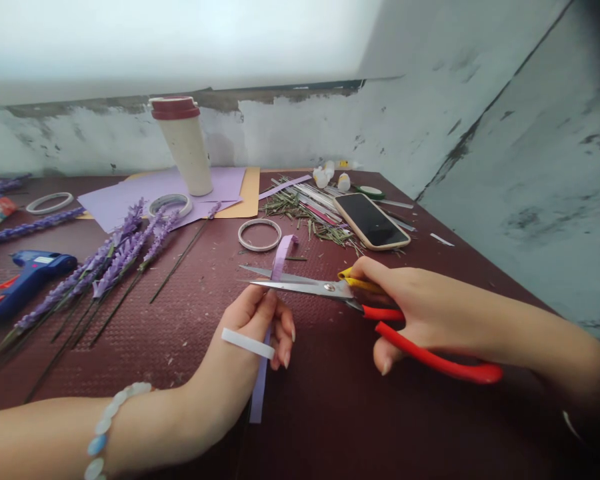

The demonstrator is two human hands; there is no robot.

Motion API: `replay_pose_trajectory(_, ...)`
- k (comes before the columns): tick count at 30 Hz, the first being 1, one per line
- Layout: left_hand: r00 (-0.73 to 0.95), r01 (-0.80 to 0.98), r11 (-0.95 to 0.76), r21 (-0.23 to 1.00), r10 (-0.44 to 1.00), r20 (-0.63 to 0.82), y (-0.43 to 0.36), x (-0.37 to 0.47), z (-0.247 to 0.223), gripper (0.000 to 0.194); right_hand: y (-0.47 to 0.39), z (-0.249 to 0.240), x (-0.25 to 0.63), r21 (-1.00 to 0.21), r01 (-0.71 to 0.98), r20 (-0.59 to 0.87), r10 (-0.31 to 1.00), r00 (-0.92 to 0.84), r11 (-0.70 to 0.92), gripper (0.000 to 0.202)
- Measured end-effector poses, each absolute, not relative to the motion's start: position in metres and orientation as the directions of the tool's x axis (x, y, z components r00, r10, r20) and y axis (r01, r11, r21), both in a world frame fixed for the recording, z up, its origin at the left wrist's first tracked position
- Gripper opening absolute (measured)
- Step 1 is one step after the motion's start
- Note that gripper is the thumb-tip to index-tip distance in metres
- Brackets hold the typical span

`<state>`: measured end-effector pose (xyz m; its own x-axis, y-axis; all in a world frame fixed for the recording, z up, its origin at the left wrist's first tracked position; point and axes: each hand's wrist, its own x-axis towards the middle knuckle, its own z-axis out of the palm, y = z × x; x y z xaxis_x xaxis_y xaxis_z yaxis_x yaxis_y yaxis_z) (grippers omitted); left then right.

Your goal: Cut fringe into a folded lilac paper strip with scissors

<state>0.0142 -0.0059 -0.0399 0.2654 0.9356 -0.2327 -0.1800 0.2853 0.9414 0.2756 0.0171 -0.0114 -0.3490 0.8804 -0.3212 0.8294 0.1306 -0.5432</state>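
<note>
Pinched in the fingers of my left hand (260, 320) is a purple paper strip (282, 257), its upper end fringed and curled, its lower end hanging below the hand. A whitish strip (247, 343), perhaps tape, lies across the back of that hand. My right hand (420, 307) grips scissors (310, 287) with red and yellow handles. Their blades are parted and reach across the purple strip just above my left fingertips. Whether the blades touch the paper I cannot tell.
Purple paper flower stems (115, 257) and a blue glue gun (30, 277) lie left. Behind are a lidded cup (187, 150), purple sheets (115, 200) and tape rolls (260, 235). A phone (373, 220) rests beside green clippings (300, 207) at the right, near small white bottles (325, 175).
</note>
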Motion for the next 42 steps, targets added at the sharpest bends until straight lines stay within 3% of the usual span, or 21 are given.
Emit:
replay_pose_trajectory(6,0.256,-0.18,0.277,0.944,0.94,-0.226,-0.0055,0.0168,-0.0407,0.034,0.0163,-0.0107,0.2745,-0.591,0.795,-0.296,0.88,-0.372,0.138,0.059)
replay_pose_trajectory(14,0.247,-0.21,0.276,0.938,0.943,-0.222,-0.0047,0.0171,-0.0427,0.028,0.0167,-0.0089,0.2717,-0.507,0.839,-0.266,0.891,-0.369,0.196,0.043)
replay_pose_trajectory(21,0.236,-0.194,0.269,0.943,0.946,-0.221,-0.0066,0.016,-0.0417,0.028,0.0135,-0.0055,0.2709,-0.487,0.86,-0.279,0.907,-0.315,0.148,0.067)
replay_pose_trajectory(27,0.227,-0.167,0.244,0.955,0.952,-0.204,-0.0061,0.0139,-0.0415,0.035,0.0115,-0.0088,0.278,-0.538,0.836,-0.304,0.901,-0.31,0.106,0.066)
replay_pose_trajectory(42,0.254,-0.173,0.223,0.959,0.951,-0.176,-0.0053,0.0156,-0.0415,0.03,0.0147,-0.0127,0.2722,-0.526,0.846,-0.372,0.872,-0.319,0.085,0.078)
